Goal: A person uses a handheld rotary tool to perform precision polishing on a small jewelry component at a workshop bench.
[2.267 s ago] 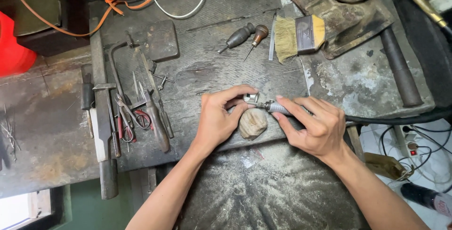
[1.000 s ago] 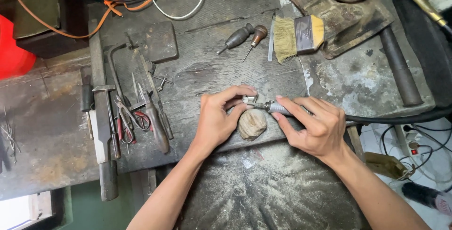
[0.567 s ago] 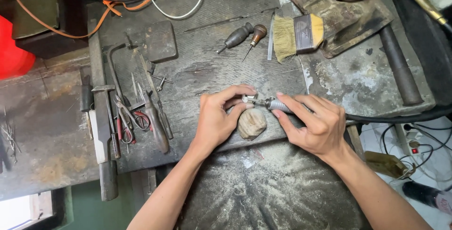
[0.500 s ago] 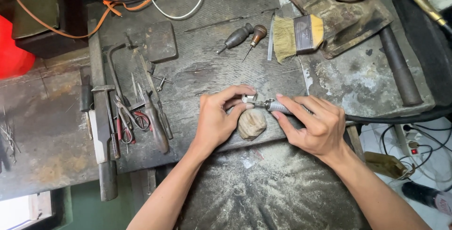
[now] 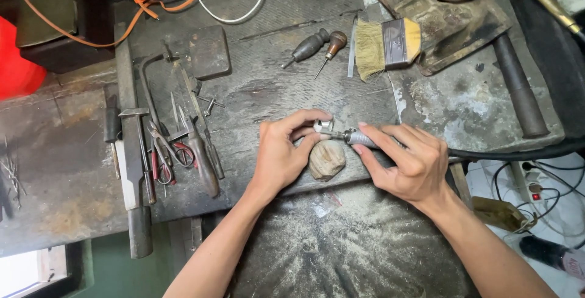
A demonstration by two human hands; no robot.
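At bench edge | left hand [image 5: 281,155] pinches small metal piece [image 5: 323,127] | right hand [image 5: 407,163] grips rotary handpiece [image 5: 359,138] | advice: brace on wooden peg [image 5: 326,159], light pressure.

The bench [image 5: 274,91] is dark grey, scuffed and streaked with paler scratches, and its left end [image 5: 67,176] turns rusty brown in blotches. The rounded peg [image 5: 327,159] at its edge is pale tan with darker grooves. The handpiece [image 5: 359,138] is silvery grey, trailing a black hose [image 5: 518,152]. The brush [image 5: 387,44] has straw-yellow bristles, a dull metal band and a yellow handle. Two awls [image 5: 320,43] have handles of black and reddish brown. The pliers [image 5: 161,164] show red grips among grey steel tools. An orange cord [image 5: 152,2] and a white cable [image 5: 237,11] loop at the back. The apron [image 5: 341,249] below is black, dusted with pale filings. A red shape [image 5: 15,60] sits far left.
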